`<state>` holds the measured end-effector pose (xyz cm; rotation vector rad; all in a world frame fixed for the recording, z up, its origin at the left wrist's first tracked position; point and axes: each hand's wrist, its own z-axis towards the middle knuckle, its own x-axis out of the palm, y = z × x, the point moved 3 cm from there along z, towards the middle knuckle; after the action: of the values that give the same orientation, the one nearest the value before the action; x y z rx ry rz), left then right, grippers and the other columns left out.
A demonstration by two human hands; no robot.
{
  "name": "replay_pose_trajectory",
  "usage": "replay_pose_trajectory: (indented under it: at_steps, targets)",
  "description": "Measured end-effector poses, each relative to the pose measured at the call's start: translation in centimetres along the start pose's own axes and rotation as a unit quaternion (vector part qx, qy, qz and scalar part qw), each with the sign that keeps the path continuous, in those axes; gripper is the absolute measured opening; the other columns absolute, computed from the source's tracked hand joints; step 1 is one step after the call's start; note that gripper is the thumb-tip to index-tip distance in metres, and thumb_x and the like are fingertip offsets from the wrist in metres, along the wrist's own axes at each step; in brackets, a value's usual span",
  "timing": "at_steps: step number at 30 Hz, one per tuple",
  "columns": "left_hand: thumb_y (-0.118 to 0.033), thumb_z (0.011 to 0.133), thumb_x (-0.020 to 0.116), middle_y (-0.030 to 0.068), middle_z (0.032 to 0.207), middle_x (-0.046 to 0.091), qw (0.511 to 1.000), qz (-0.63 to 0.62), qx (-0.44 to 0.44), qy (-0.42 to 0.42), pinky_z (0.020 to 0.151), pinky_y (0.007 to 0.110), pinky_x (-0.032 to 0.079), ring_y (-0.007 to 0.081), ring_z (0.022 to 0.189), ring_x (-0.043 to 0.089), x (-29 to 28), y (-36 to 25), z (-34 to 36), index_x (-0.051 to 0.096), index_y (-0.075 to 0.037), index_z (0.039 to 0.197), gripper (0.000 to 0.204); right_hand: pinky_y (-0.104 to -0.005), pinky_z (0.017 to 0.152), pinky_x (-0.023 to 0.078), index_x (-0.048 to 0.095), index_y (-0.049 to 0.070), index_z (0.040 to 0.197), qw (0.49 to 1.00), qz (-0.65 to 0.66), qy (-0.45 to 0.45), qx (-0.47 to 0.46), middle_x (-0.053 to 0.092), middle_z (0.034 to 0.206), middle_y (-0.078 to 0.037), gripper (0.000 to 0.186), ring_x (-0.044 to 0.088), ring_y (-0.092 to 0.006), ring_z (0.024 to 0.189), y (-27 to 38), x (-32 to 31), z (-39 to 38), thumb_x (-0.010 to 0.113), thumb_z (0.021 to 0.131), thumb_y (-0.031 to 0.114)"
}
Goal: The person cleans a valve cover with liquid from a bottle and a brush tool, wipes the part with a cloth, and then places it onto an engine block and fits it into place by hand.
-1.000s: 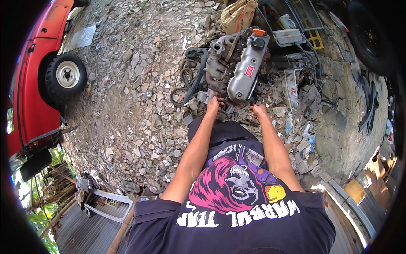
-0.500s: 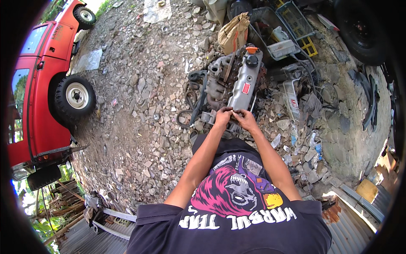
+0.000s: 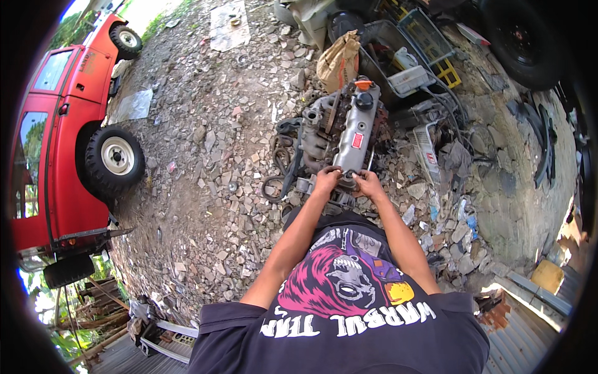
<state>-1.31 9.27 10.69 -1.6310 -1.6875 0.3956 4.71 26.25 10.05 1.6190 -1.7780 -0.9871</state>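
Note:
An engine stands on the rubble in front of me, its long silver valve cover point(image 3: 355, 128) pointing away from me. On the cover are a black oil filler cap point(image 3: 364, 101) and a red label. My left hand point(image 3: 327, 179) is closed, with its fingertips at the left of the cover's near end. Just across from it my right hand point(image 3: 369, 185) is closed too, thumb and fingers pinched at the right of that end. A small dark part shows between the two hands. What the fingertips hold is too small to tell.
A red off-road vehicle point(image 3: 59, 143) is parked at the left. Black hoses or belts point(image 3: 274, 187) lie left of the engine. Behind it stand a brown paper sack point(image 3: 337, 62) and plastic crates point(image 3: 427, 37). At the right rises a stone wall point(image 3: 498, 181); broken stones cover the ground.
My hands have moved a little apart, the right one slightly to the right and down, so a gap now shows between them. The view has shifted slightly. The engine stays in place.

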Motion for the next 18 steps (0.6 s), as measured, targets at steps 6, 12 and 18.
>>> replay_pose_trajectory:
  at_steps: [6,12,18]
  targets:
    - [-0.026,0.094,0.060,0.0046,0.106,0.068,0.996,0.072,-0.058,-0.017,0.078,0.036,0.053,0.0158,0.092,0.064,-2.7,-0.6,-0.1,0.061,-0.007,0.118,0.030,-0.0352,0.072,0.051,0.068,-0.006,0.108,0.976,-0.129,-0.176,-0.009,0.071,0.085,-0.011,0.037,0.063,-0.0189,0.076,-3.4,-4.5,3.2,0.069,0.090,0.026]
    - [-0.028,0.095,0.060,0.0032,0.101,0.069,0.995,0.074,-0.063,-0.026,0.073,0.033,0.053,0.0131,0.085,0.065,-4.0,-0.6,-0.8,0.062,-0.008,0.113,0.027,-0.0328,0.054,0.051,0.067,-0.005,0.111,0.992,-0.122,-0.021,0.034,0.068,0.081,-0.010,0.038,0.064,-0.0151,0.063,-2.3,-0.6,2.7,0.069,0.090,0.026]
    - [-0.028,0.096,0.059,0.0036,0.102,0.070,0.995,0.077,-0.062,-0.019,0.073,0.033,0.053,0.0139,0.087,0.065,-4.6,-0.5,-1.1,0.062,-0.007,0.116,0.029,-0.0343,0.051,0.057,0.066,-0.006,0.108,0.993,-0.096,0.011,0.065,0.065,0.079,-0.010,0.036,0.064,-0.0181,0.062,-2.3,-0.2,3.1,0.066,0.092,0.026]
